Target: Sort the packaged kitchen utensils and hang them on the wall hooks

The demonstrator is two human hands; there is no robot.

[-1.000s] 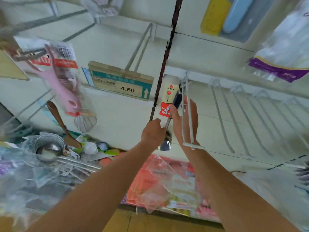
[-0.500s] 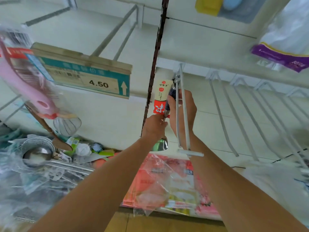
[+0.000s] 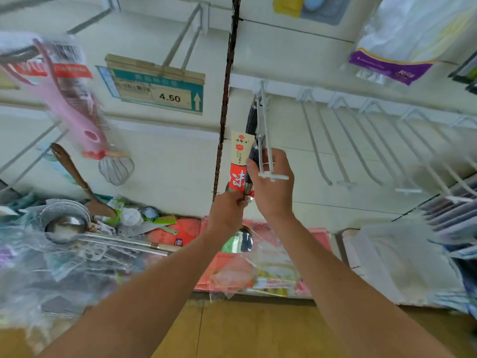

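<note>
I see the packaged ladle (image 3: pixel 251 125) sitting further in on the white wire hook (image 3: pixel 266 125) than it did half a second back. The top of its dark handle now reaches close to the hook's wall end, where before it stopped partway along. I judge that the hanging hole is threaded and the piece has been slid inward, though the hole itself is hidden behind the wires.

The right hand (image 3: pixel 273 189) has drawn back to the hook's front tip, thumb and fingers curled round the lower handle. The left hand (image 3: pixel 227 210) pinches the neck just under the red-and-cream card label (image 3: pixel 238 164), fingers closed tight on it. The steel bowl (image 3: pixel 236 244) shows below that wrist.

So this ladle looks nearly hung. What remains is letting go and checking that it swings free. Along the wall to the right the neighbouring hooks (image 3: pixel 361 143) stand bare. The heap of packaged utensils (image 3: pixel 77 249) at the left end of the wooden counter (image 3: pixel 245 332) awaits sorting.
</note>
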